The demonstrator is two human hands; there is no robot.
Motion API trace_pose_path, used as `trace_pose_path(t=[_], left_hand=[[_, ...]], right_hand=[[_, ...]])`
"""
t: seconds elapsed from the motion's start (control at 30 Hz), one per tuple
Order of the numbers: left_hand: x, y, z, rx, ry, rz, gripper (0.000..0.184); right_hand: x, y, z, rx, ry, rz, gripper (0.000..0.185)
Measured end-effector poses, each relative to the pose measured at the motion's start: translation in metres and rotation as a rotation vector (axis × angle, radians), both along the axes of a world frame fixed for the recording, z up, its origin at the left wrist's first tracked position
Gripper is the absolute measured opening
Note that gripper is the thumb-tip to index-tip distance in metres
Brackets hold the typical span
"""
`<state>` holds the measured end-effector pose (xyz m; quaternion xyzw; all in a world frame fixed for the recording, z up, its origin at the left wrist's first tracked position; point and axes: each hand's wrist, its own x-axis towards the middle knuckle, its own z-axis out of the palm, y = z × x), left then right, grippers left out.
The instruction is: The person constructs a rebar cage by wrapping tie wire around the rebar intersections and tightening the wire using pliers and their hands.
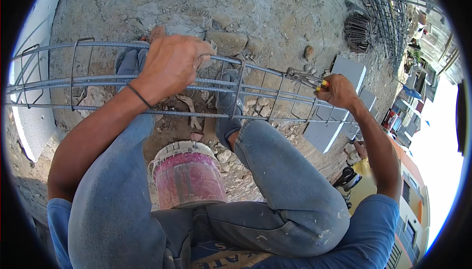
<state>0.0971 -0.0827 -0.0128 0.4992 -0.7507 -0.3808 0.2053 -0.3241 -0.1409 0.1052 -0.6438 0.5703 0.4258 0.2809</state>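
A long rebar cage [260,93] of ribbed bars and square wire stirrups [238,89] lies across my knees. My left hand [172,62] is closed around its far top bar, left of the middle. On the right, my right hand [336,91] grips a pair of pliers [307,78] by yellow-and-black handles. The jaws of the pliers meet the top bar near a stirrup. My left fingertips are partly hidden behind the bar and hand.
A dusty pink bucket [189,176] stands between my legs. Grey boards [324,126] lie at the right, another pale panel [34,126] at the left. Bundled stirrups [361,32] and more rebar cages [391,8] lie at the upper right. Stones [226,42] dot the ground.
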Motion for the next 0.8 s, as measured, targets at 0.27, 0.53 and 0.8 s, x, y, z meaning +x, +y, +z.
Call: trace_pose_path(t=[0.27,0.53,0.8], left_hand=[[0.003,-0.002,-0.001,-0.075,-0.008,-0.021,0.017],[0.002,0.005,-0.011,-0.192,0.053,-0.027,0.022],[0.003,0.006,-0.009,-0.206,0.005,-0.034,0.018]], right_hand=[[-0.004,0.025,0.0,-0.175,0.036,-0.064,0.029],[0.057,-0.059,0.035,-0.056,0.241,0.573,0.037],[0.116,-0.111,0.048,-0.382,-0.556,1.65,0.033]])
